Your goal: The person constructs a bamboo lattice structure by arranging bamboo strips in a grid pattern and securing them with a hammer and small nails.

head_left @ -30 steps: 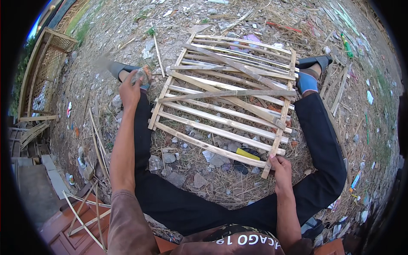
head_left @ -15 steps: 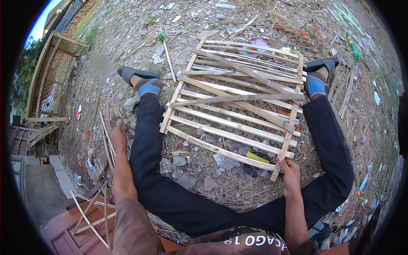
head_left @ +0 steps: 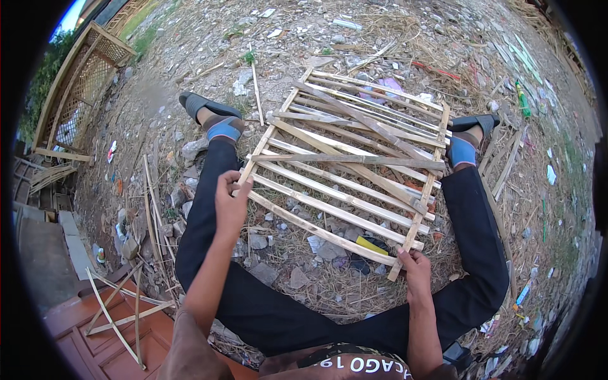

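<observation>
Pinching the near corners of a slatted wooden frame [head_left: 323,203], the left hand [head_left: 230,204] and right hand [head_left: 415,269] hold it low over the ground [head_left: 158,88] between the spread legs [head_left: 474,221]. Pale slats [head_left: 320,235] already span both side rails [head_left: 416,220], so it looks largely assembled, though slanting strips [head_left: 297,158] lie across them, and whether those are fastened, or what remains, cannot be told. Beyond spreads outdoor rubble and dry straw, with a green bottle [head_left: 522,100] at right and a latticed panel [head_left: 79,82] standing far left.
</observation>
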`<action>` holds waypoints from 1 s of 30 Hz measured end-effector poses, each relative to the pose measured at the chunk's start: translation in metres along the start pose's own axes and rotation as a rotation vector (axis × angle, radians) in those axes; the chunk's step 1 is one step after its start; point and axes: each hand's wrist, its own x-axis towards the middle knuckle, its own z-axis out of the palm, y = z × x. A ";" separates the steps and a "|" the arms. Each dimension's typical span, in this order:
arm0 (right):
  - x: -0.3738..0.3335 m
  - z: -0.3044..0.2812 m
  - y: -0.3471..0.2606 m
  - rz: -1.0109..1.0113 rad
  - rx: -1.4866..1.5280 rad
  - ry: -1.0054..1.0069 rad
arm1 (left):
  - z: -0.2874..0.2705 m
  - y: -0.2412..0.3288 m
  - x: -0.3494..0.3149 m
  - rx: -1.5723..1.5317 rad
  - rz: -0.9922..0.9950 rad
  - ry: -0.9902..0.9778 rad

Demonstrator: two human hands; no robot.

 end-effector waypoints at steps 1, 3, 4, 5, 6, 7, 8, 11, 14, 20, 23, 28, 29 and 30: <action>0.002 -0.002 0.002 -0.010 0.002 0.001 | 0.031 -0.005 -0.028 -0.070 -0.060 0.104; 0.003 -0.002 0.005 -0.022 0.004 -0.026 | 0.076 -0.017 -0.076 -0.365 -0.239 0.227; 0.002 -0.002 0.004 -0.010 0.017 -0.048 | 0.090 -0.021 -0.096 -0.541 -0.368 0.235; 0.001 -0.003 0.004 0.000 0.026 -0.062 | 0.107 -0.027 -0.115 -0.720 -0.502 0.262; 0.001 -0.003 0.005 0.011 0.034 -0.076 | 0.124 -0.029 -0.132 -0.854 -0.646 0.285; -0.001 -0.003 0.002 0.028 0.046 -0.077 | 0.138 -0.023 -0.148 -0.996 -0.634 0.220; -0.002 -0.004 0.002 0.029 0.065 -0.082 | 0.149 -0.014 -0.160 -1.140 -0.618 0.151; -0.004 -0.004 -0.001 0.036 0.119 -0.100 | 0.168 -0.002 -0.167 -1.135 -0.574 0.056; -0.005 -0.005 -0.003 0.036 0.156 -0.129 | 0.172 0.007 -0.164 -1.107 -0.588 0.104; 0.000 -0.016 0.003 0.081 0.174 -0.173 | 0.180 0.001 -0.158 -1.173 -0.535 0.089; -0.001 -0.022 -0.003 0.122 0.196 -0.206 | 0.180 0.001 -0.152 -1.255 -0.528 0.140; 0.020 -0.035 -0.021 0.078 0.205 -0.033 | 0.185 -0.012 -0.144 -1.386 -0.467 0.040; 0.032 -0.044 -0.022 0.029 0.216 -0.007 | 0.187 -0.014 -0.143 -1.392 -0.481 0.032; 0.040 -0.048 -0.026 -0.015 0.222 0.014 | 0.186 -0.015 -0.143 -1.395 -0.493 0.032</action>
